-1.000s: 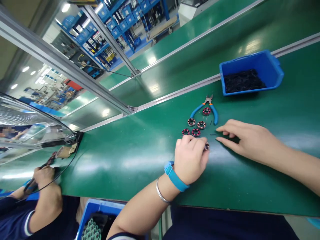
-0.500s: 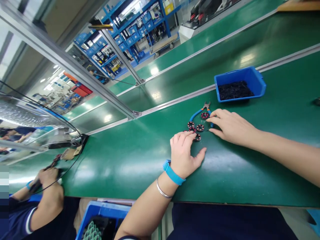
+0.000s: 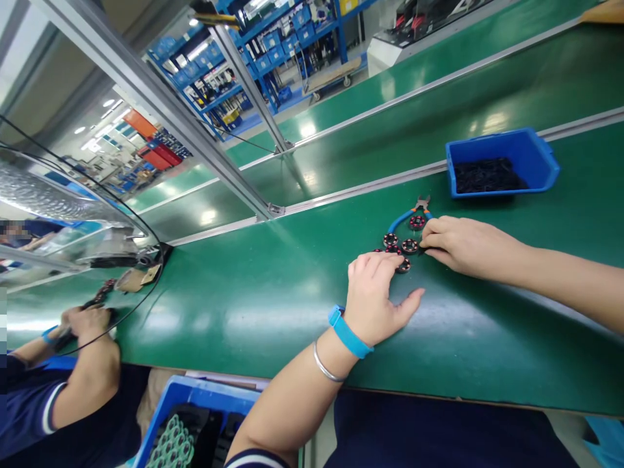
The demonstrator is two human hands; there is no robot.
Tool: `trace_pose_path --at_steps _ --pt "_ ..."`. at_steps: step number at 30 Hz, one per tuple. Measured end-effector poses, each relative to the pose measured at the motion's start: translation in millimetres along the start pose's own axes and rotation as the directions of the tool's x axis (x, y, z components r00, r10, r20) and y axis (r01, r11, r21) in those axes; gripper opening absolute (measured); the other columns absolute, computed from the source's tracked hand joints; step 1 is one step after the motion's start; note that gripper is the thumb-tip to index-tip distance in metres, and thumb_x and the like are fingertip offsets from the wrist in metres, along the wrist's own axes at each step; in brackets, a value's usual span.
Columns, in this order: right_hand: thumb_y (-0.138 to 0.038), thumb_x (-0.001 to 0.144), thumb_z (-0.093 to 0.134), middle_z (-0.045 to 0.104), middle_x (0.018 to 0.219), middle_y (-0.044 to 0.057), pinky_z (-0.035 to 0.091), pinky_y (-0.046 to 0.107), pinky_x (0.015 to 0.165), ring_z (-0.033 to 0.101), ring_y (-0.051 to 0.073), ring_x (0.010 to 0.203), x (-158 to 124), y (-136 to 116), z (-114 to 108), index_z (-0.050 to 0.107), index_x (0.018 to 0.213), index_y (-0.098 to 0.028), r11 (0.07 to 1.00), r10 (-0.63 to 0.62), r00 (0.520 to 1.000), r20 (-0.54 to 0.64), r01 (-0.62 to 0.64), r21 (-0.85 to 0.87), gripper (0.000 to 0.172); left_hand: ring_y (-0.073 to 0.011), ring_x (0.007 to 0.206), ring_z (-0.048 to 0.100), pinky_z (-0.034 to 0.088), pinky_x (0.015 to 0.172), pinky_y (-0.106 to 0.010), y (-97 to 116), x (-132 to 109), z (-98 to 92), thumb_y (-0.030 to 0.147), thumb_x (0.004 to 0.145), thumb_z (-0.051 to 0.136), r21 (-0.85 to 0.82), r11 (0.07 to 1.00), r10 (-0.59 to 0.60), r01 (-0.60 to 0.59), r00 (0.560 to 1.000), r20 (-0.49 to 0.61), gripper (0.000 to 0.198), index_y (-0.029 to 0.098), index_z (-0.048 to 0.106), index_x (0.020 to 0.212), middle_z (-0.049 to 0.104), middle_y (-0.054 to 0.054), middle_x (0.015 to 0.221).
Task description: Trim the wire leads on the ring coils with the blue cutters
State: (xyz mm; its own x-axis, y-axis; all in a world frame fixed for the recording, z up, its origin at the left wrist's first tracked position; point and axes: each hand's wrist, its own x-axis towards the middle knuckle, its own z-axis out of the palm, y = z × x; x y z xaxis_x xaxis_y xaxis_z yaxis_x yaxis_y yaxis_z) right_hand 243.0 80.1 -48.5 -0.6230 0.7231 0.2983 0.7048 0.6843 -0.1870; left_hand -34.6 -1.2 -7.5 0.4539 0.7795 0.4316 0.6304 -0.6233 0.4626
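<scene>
steady the small round black-and-copper ring [image 3: 404, 265] with the spread, ungripping left hand [image 3: 374, 294] while guiding the near-pinched right hand [image 3: 461, 244], hold indiscernible, slowly.

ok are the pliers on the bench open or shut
Open: the pliers have parted jaws and spread blue handles, with a ring part between them; the right hand covers some of one handle.
</scene>
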Motion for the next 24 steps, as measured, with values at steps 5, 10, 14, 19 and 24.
trace_pose_path --at_steps 5,10,14,19,24 --pt "-0.033 0.106 0.068 0.079 0.095 0.005 0.056 0.037 0.075 0.074 0.023 0.088 12.2 16.0 -4.4 0.083 0.092 -0.028 0.998 -0.005 0.992 0.123 -0.002 0.064 0.021 -0.0357 0.129 0.078 0.064 0.109 -0.055 1.9 1.3 -1.7 0.048 0.098 0.084 -0.034 0.999 -0.012 0.012 1.0 -0.001 0.044 0.02 0.075 0.131 0.086 -0.015 0.129" --pt "-0.05 0.113 0.076 0.074 0.089 -0.002 0.058 0.032 0.071 0.065 0.015 0.073 20.6 22.8 7.5 0.074 0.094 -0.023 0.993 0.041 0.97 0.242 -0.066 0.095 0.033 -0.0361 0.129 0.078 0.064 0.11 -0.057 0.5 2.1 -2.6 0.047 0.097 0.086 -0.034 0.999 -0.041 0.042 0.999 0.012 0.045 0.022 0.074 0.133 0.086 -0.014 0.13" --pt "-0.055 0.112 0.078 0.076 0.094 0.0 0.063 0.036 0.079 0.07 0.016 0.08 16.5 11.4 11.2 0.073 0.095 -0.023 0.977 0.112 0.97 0.214 -0.147 0.156 0.036 -0.0355 0.126 0.079 0.066 0.108 -0.056 -2.4 2.0 -3.6 0.048 0.096 0.087 -0.031 0.999 -0.027 0.027 0.999 -0.019 0.046 0.022 0.074 0.132 0.086 -0.014 0.129" --pt "-0.052 0.102 0.08 0.076 0.076 0.0 0.06 0.036 0.069 0.07 0.019 0.068 -3.2 3.0 -9.0 0.073 0.082 -0.027 0.885 0.263 0.962 0.078 -0.273 0.378 0.033 -0.0335 0.12 0.081 0.069 0.103 -0.054 -7.5 2.2 -5.0 0.045 0.099 0.085 -0.053 0.996 0.061 -0.068 0.99 -0.125 0.043 0.02 0.073 0.132 0.087 -0.016 0.127" --pt "-0.067 0.097 0.08 0.082 0.079 0.005 0.063 0.038 0.061 0.075 0.022 0.066 -56.9 8.6 -21.1 0.079 0.083 -0.025 0.698 0.531 0.845 -0.055 -0.399 0.595 0.044 -0.0304 0.104 0.085 0.073 0.092 -0.049 -1.7 -4.3 2.6 0.045 0.101 0.08 -0.09 0.975 0.186 -0.205 0.965 -0.186 0.034 0.022 0.074 0.125 0.088 -0.013 0.114"
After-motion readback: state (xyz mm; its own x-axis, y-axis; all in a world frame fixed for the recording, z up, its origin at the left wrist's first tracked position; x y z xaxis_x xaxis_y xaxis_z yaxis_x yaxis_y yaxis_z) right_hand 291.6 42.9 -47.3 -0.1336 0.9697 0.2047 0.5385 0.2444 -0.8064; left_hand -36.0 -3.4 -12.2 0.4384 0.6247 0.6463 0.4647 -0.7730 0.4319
